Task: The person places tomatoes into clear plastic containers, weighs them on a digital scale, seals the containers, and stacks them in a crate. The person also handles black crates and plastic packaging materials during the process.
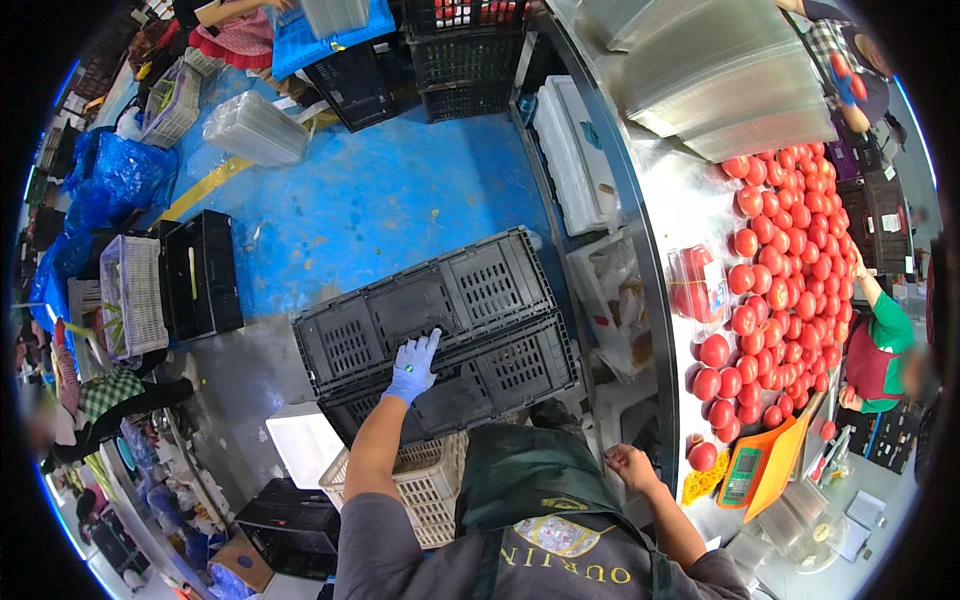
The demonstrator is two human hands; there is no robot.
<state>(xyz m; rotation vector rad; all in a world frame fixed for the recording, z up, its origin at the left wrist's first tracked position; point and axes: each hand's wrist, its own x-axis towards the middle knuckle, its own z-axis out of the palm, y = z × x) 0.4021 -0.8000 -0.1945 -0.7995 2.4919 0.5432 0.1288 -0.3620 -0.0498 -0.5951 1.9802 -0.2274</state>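
Observation:
My left hand [415, 365], in a thin blue glove, lies on the side of a black folding plastic crate [420, 300], near a slot in its middle. Its fingers are spread a little; whether they hook into the slot I cannot tell. A second black crate [480, 390] lies against the first, nearer my body. Bare and partly curled, my right hand [631, 466] is beside the metal table's edge, and whether it holds anything is unclear. On the table are many red tomatoes [787, 285], a clear clamshell box [697, 285] with tomatoes in it, and an orange scale [757, 465].
Beige plastic baskets [427, 487] and a white foam box [304, 444] stand by my legs. Stacked clear trays [727, 82] cover the table's far end. Foam boxes [574, 154] sit under it. Co-workers are across the table, at top left and at left. Black crates [202, 274] stand on the left.

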